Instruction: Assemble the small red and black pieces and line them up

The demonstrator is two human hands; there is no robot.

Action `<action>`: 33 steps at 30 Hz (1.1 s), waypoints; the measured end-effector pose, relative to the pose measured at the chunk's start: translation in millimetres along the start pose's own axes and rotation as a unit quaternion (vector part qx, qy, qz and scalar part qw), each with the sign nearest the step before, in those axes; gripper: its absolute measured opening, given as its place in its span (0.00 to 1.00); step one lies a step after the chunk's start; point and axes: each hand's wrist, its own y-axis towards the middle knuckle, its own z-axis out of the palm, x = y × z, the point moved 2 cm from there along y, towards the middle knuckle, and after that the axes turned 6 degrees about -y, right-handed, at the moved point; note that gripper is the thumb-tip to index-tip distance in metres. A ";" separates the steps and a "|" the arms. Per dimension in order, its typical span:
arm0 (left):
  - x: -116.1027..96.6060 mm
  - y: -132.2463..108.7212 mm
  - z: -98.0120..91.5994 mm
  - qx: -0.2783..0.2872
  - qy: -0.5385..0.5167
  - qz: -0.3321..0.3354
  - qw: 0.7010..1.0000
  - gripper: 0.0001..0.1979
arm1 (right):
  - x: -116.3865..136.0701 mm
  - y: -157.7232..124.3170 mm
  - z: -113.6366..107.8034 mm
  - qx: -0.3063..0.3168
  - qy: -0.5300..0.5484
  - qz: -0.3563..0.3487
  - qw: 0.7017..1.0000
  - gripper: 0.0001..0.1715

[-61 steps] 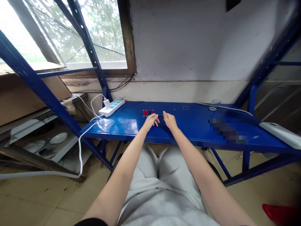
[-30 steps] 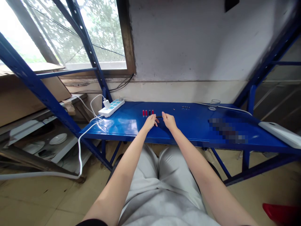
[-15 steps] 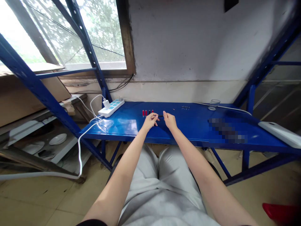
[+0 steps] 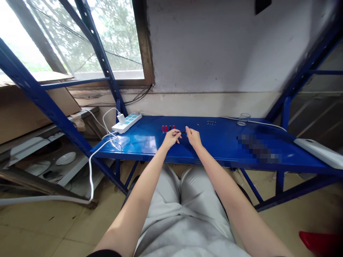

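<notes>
Black and slim, the piece (image 4: 183, 132) I hold lies level in the gap between my two sets of fingers, dark against the shiny blue table (image 4: 134, 142). From the head view, the fingers of my left hand (image 4: 170, 138) are pinched on one end, and those of my right hand (image 4: 194, 137) close on the other. Only the short middle stretch shows; both ends are covered by my fingertips, and it is too small for me to make out any markings.

Just beyond my left fingers stands a row of red and black pieces (image 4: 166, 129); my knuckles hide the lower parts of the nearest ones. Farther off, beyond my right fingers, sit some tiny bits (image 4: 211, 122), too small to tell. Well to the right of those fingers, a pixelated patch (image 4: 258, 148) masks something dark, its shape unreadable.
</notes>
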 end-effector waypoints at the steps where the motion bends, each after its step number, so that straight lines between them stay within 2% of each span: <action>1: -0.4 -0.1 0.0 -0.001 0.000 -0.001 1.000 0.13 | 0.1 0.0 0.1 0.000 0.001 0.000 1.000 0.32; 7: -3.0 -0.9 -0.1 0.008 0.014 -0.009 1.000 0.13 | 0.7 -0.2 0.3 0.006 0.011 0.002 1.000 0.32; 16: 1.2 2.5 -0.5 0.007 0.010 -0.013 1.000 0.17 | 1.7 -1.0 0.7 0.009 0.014 -0.004 1.000 0.32; 21: 3.0 3.9 -1.2 -0.004 -0.004 -0.040 0.999 0.21 | 0.8 -0.8 0.5 0.004 0.017 -0.004 1.000 0.32; 27: 2.8 4.1 -3.3 -0.041 -0.003 -0.038 0.998 0.21 | 3.5 -2.0 -2.5 -0.008 0.038 -0.003 0.999 0.31; 33: 1.6 3.7 -7.6 -0.096 -0.015 0.000 0.995 0.18 | 4.2 -3.6 -10.0 -0.062 0.065 0.023 0.996 0.31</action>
